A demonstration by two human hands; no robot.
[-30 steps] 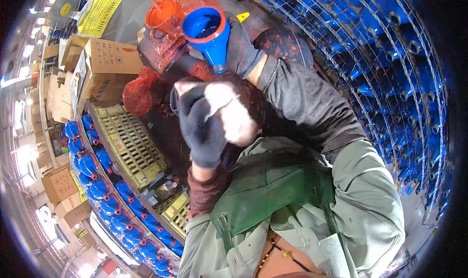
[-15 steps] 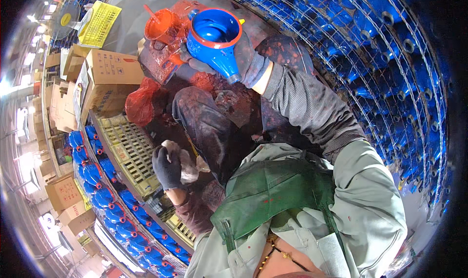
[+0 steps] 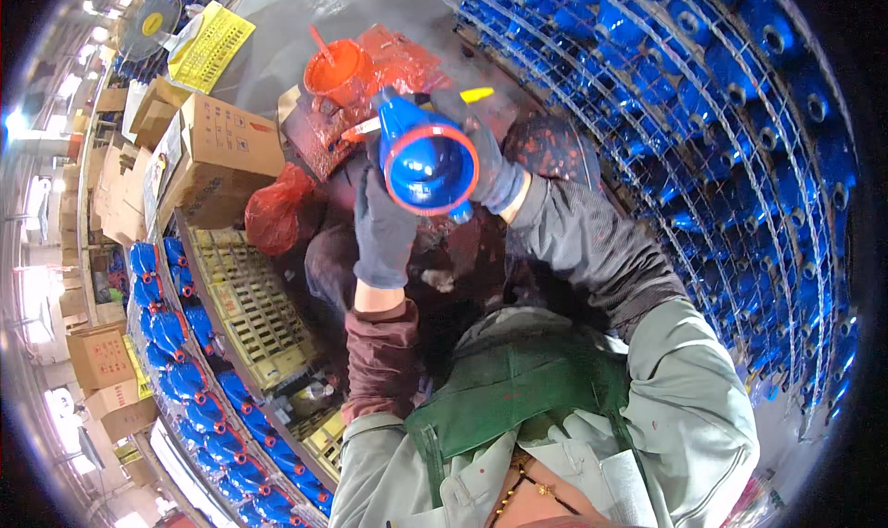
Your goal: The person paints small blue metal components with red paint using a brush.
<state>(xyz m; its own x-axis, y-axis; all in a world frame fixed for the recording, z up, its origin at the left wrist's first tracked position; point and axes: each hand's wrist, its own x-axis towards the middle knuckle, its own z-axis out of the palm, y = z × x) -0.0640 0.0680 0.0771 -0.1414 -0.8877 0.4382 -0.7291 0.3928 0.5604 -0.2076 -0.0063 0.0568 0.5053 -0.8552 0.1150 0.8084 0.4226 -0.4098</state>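
While both gloved hands close in on it, the blue funnel-shaped plastic part with an orange-red painted rim (image 3: 427, 162) sits raised in front of the person's chest, its wide mouth turned up toward the camera, probably so the coloured rim can be seen and worked on all the way round. The right hand (image 3: 490, 167), in a dark grey glove, is wrapped round the part from the far side, fingers curled shut on its body; a slim brush or stick with a yellow end (image 3: 467, 95) pokes out above that hand, though whether the same hand grips it I cannot tell. The left hand (image 3: 384, 227), also in a dark glove, rises from below with the wrist bent back, its fingers fairly straight and only loosely bent, lying against the left side of the part as a steadying support rather than a full clasp. The right forearm comes in from the right, elbow bent sharply.

Just beyond the part stands an orange plastic pot of paint with a stick in it (image 3: 338, 68), close enough to reach. Wire racks loaded with blue parts (image 3: 703, 130) curve along the right, a yellow slatted crate (image 3: 250, 306) and more blue pieces (image 3: 176, 343) lie to the left, near brown cardboard boxes (image 3: 222, 144).
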